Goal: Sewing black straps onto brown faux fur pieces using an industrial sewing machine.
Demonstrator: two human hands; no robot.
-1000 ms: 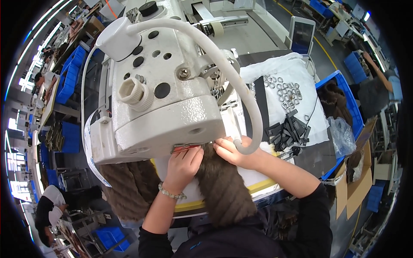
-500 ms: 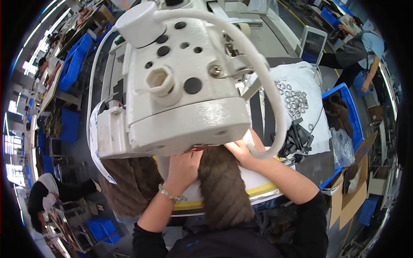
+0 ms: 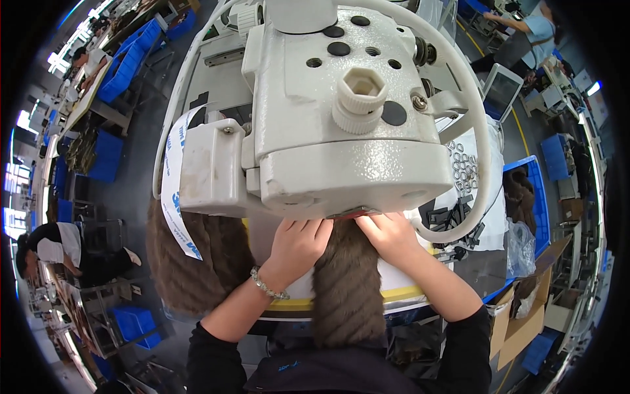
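A brown fur strip (image 3: pixel 348 289) runs from my lap up under the head of a white sewing machine (image 3: pixel 354 172). My left hand (image 3: pixel 298 248) is closed at the strip's left edge, fingers bent and together. On the right edge, my right hand (image 3: pixel 388 238) grips the same strip near the machine. Both hands' fingertips are partly hidden by the machine head, as is the sewing point. A larger brown fur piece (image 3: pixel 197 262) lies left of my left forearm, at the table's edge.
Metal rings (image 3: pixel 464 172) and black straps (image 3: pixel 453 213) lie on a white sheet to the right. Beyond them stand a blue bin (image 3: pixel 539 203) with fur and a cardboard box (image 3: pixel 518 328). A curved white tube (image 3: pixel 482 157) arches beside my right hand. Other people work farther off.
My view has shifted, so the machine sits farther right and higher in the picture. Both hands stay at the fur strip's edges; the left hand's fingers look more bent.
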